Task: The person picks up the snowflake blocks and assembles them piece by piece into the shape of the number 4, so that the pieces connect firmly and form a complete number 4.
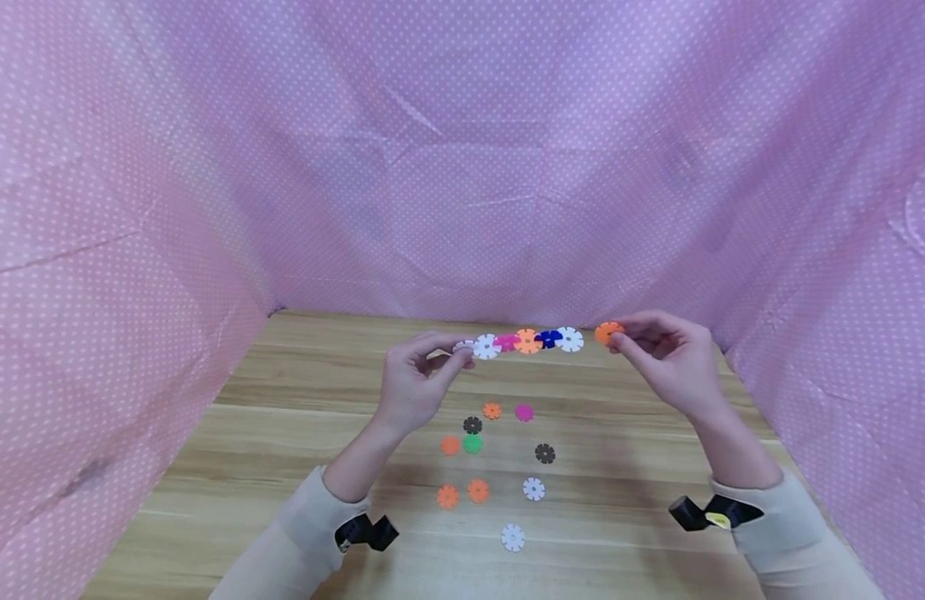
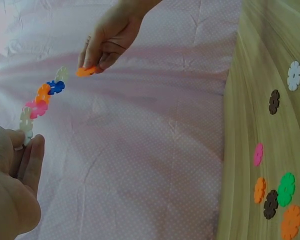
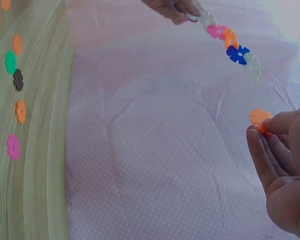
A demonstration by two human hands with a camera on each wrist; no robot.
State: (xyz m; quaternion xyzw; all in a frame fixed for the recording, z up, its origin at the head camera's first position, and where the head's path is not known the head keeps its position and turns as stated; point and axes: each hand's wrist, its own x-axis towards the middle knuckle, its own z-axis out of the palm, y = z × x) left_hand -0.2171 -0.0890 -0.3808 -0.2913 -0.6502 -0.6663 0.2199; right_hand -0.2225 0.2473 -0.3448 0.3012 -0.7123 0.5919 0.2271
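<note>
My left hand (image 1: 417, 379) pinches the white end disc of a chain of notched plastic discs (image 1: 527, 341). From that end the chain runs white, white, pink, orange, dark blue (image 3: 238, 54) and white (image 1: 570, 339), held up above the table and stretching right. Between thumb and fingers, my right hand (image 1: 676, 362) pinches a single orange disc (image 1: 608, 334). A small gap separates this disc from the chain's white right end. In the left wrist view the orange disc (image 2: 86, 71) is seen nearly edge-on. Fingers partly cover the leftmost white disc.
Loose notched discs lie on the wooden table (image 1: 282, 433) below the hands: several orange (image 1: 477, 491), a green (image 1: 472, 444), a pink (image 1: 524, 412), two dark brown (image 1: 545, 453) and two white (image 1: 512, 537). Pink dotted cloth (image 1: 462, 208) walls the back and sides.
</note>
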